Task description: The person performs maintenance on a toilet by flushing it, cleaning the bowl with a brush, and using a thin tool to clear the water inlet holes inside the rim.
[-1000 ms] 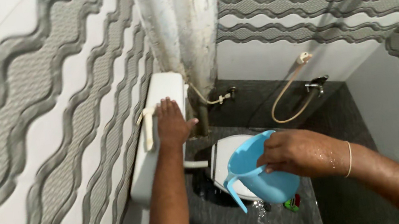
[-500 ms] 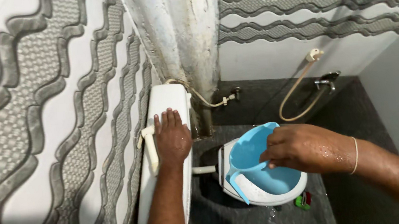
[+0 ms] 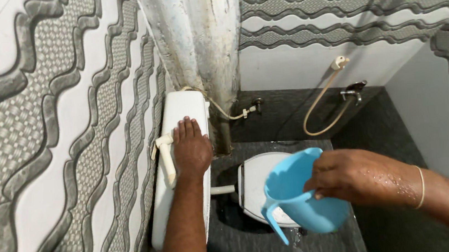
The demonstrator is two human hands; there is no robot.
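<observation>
The right hand [image 3: 355,179], wet, fingers clamped on the rim of a light, stiff, slippery-looking mug [image 3: 298,196], while the left hand [image 3: 191,149] lies flat, fingers together, on the cistern [image 3: 179,114].

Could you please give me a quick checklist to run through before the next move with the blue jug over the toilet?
1. Grip on the blue plastic jug: the right hand wraps its rim and side. Ok.
2. Jug over the white toilet lid: it hangs above the lid's front edge, tilted, handle down. Ok.
3. Support: the left hand lies flat on the white cistern, beside the flush lever. Ok.
4. Water left in the jug: the inside shows no clear level. Cannot tell.
5. Dry footing: drops fall below the jug onto the dark floor, and the right wrist is wet. Not ok.
</observation>
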